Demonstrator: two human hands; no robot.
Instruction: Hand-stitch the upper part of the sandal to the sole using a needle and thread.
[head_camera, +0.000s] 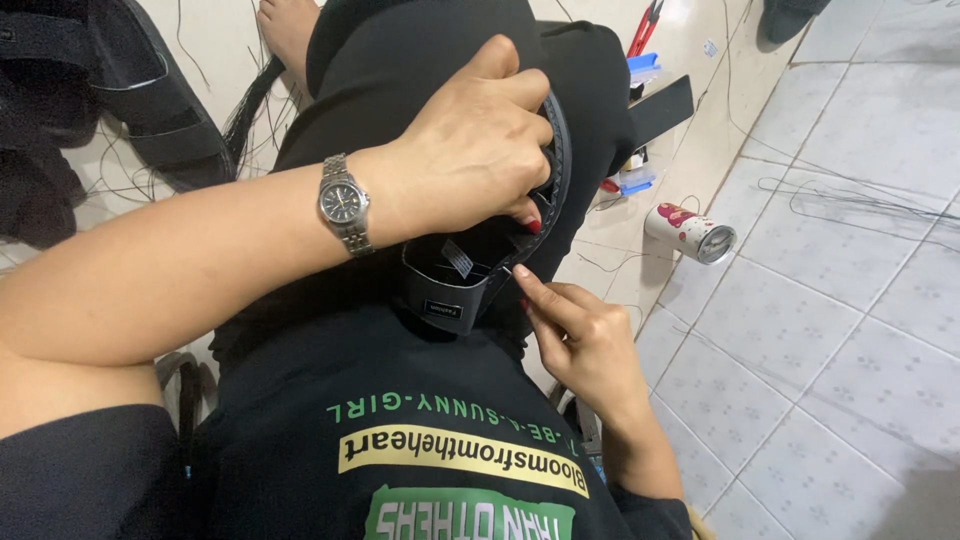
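My left hand (475, 145), with a metal wristwatch (345, 205) on its wrist, grips a black sandal (470, 275) from above, fingers curled over its sole edge. The sandal rests on my lap, over black trousers. Just below it, my right hand (580, 335) pinches something thin at the strap (510, 268); what the fingers hold is too small to see. A grey label shows on the sandal's strap near my body.
More black sandals (130, 90) lie on the floor at upper left among loose black threads. A cylindrical printed can (690, 232) lies on its side on the tiles to the right. Red-handled pliers (645, 25) and small blue items (640, 70) sit further off.
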